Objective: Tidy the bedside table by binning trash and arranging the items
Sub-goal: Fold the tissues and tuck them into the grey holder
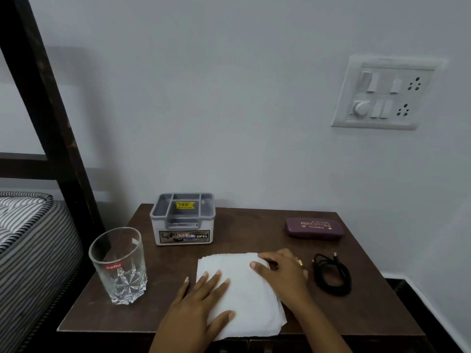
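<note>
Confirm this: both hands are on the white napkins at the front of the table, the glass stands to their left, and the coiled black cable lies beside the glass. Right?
One slip: in the head view the coiled black cable lies right of the white napkins, by the right hand, far from the glass. The left hand is on the napkins too, at the table front.

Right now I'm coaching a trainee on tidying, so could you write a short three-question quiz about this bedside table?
1. True or false: the glass stands upright near the left edge of the table.
2. Which lies nearest the right hand? A purple case, B black cable, C grey box.
3. Fill in: the left hand lies flat on the white ____.
Key: 1 true; 2 B; 3 tissue.
</note>
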Demonstrator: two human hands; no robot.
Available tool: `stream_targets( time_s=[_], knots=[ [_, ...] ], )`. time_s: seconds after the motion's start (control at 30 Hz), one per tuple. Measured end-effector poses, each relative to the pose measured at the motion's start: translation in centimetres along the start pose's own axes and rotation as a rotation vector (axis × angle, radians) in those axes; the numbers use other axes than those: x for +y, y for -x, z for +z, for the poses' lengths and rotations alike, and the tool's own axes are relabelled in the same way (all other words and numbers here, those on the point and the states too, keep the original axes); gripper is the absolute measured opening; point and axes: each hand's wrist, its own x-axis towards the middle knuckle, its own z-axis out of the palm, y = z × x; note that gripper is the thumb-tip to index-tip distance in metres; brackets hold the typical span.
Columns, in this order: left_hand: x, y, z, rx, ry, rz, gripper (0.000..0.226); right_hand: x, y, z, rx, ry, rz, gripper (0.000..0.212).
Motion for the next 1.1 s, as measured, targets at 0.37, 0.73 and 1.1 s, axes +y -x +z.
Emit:
stream_targets(
  time_s=[0.37,0.73,1.1],
  knots=[
    [-0.6,-0.2,0.6,0.032,-0.023,0.001,0.056,-0.2,1.1,0.2,0.143,-0.142,-0.112,0.013],
    [-0.6,-0.2,0.7,0.049,-0.042,0.003,0.055,-0.1,1.1,0.5,0.165,-0.152,-0.128,0.005],
    [-0.3,0.1,0.3,0.021,-0.042,-0.017,0.055,0.2,1.5,0.0,-0.029,-0.208,-0.127,0.027]
  ],
)
